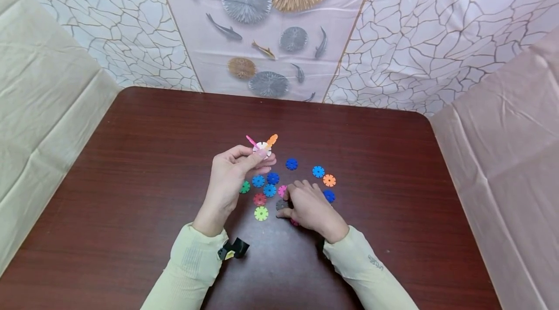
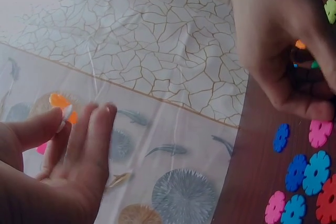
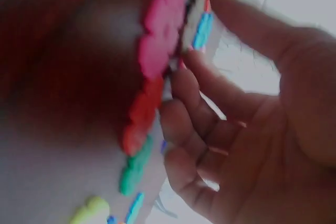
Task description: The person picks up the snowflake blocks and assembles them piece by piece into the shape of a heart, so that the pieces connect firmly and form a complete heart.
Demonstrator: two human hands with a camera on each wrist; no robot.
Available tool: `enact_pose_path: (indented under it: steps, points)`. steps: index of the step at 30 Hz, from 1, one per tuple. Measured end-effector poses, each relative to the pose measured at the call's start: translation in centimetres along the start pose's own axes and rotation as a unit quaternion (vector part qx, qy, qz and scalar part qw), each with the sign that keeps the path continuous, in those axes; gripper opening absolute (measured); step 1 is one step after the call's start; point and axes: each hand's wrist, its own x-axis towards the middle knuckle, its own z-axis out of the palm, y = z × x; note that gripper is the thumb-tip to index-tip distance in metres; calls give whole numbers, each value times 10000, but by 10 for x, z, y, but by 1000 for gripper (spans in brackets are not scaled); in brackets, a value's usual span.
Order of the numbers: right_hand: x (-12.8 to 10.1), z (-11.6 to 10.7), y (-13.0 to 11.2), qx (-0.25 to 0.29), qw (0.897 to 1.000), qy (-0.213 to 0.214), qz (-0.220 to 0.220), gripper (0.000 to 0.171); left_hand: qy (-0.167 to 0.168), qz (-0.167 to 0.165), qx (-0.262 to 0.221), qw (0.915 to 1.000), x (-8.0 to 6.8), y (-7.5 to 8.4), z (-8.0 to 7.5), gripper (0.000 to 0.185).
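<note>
1. Left hand (image 1: 227,181) raised above the surface (image 1: 131,164), thumb and fingers (image 2: 97,129) pinched on a small cluster of joined discs (image 1: 262,146): a white disc with a pink piece and an orange piece sticking up from it.
2. In the left wrist view, the orange and white parts show between thumb tip and fingertips; the other fingers are nearly straight.
3. Right hand (image 1: 311,208) low on the surface, palm down, fingers curled over the loose discs. A pink disc (image 1: 282,190) sits at its fingertips and a grey disc (image 1: 281,204) just beside its thumb; cannot tell if it actually grips either.
4. Right wrist view is blurred: fingers bent next to pink, red and green discs; contact unclear.
5. Loose discs lie between and around the hands: blue discs (image 1: 264,185) grouped near the left hand, green disc (image 1: 245,187), red disc (image 1: 259,199), yellow-green disc (image 1: 261,213).
6. Farther out: dark blue disc (image 1: 291,164), light blue disc (image 1: 318,171), orange disc (image 1: 329,180), and another blue disc (image 1: 329,196) touching the right hand's far side.
7. Black clip (image 1: 233,249) sits at the left sleeve cuff.
</note>
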Motion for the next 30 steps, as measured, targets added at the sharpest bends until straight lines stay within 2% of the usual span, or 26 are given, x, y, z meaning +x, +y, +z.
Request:
enact_pose_path:
  steps: [4, 11, 15, 18, 21, 23, 28, 30]
  points:
    - [3, 1, -1, 62, 9999, -38, 102, 32, 116, 11, -247, 9996, 1, -1, 1, 17]
    - [5, 0, 1, 431, 9987, -157, 227, 28, 46, -115, -433, 9990, 0, 1, 2, 21]
    - [3, -2, 3, 803, 9966, 25, 184, 24, -29, -169, -401, 9990, 0, 2, 3, 25]
    - [1, -7, 4, 1344, 9903, 284, 207, 16, 16, -140, -368, 9992, -1, 2, 3, 23]
    - [-1, -17, 6, 2151, 9742, 627, 258, 14, 57, -68, -305, 9995, -1, 1, 2, 22]
    - [-3, -27, 6, 2701, 9577, 951, 284, 17, 45, 0, -201, 9998, -1, 1, 1, 21]
    - [-10, -52, 6, 3793, 9071, 1824, 44, 13, -76, 116, 254, 9996, -2, 2, 1, 22]
    - [-13, -61, 5, 4247, 8818, 2040, -219, 13, -120, 136, 478, 9987, -3, 2, 2, 23]
